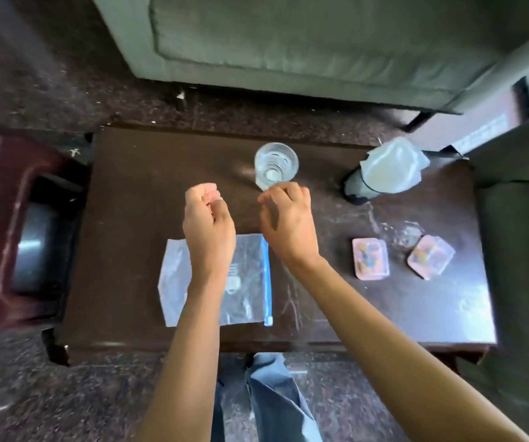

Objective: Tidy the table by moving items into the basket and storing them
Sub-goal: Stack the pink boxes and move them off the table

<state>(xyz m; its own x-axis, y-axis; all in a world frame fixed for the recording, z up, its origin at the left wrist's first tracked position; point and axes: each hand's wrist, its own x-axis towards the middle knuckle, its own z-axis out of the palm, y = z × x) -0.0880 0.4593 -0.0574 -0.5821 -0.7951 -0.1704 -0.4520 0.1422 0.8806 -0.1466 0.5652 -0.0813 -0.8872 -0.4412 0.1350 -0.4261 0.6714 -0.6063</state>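
Both hands hover over the middle of the dark wooden table. My left hand has its fingers curled into a loose fist and holds nothing. My right hand also has curled fingers and holds nothing; its fingertips are just in front of a clear plastic cup. A clear zip bag with a blue seal lies flat under my left forearm. Two small pinkish clear boxes, one and the other, sit at the right. A dark mesh basket lies on its side at the back right with a pale plastic bag over its mouth.
A dark red chair stands against the table's left edge. A grey sofa is behind the table and another dark seat is at the right. My legs in jeans are at the table's front edge.
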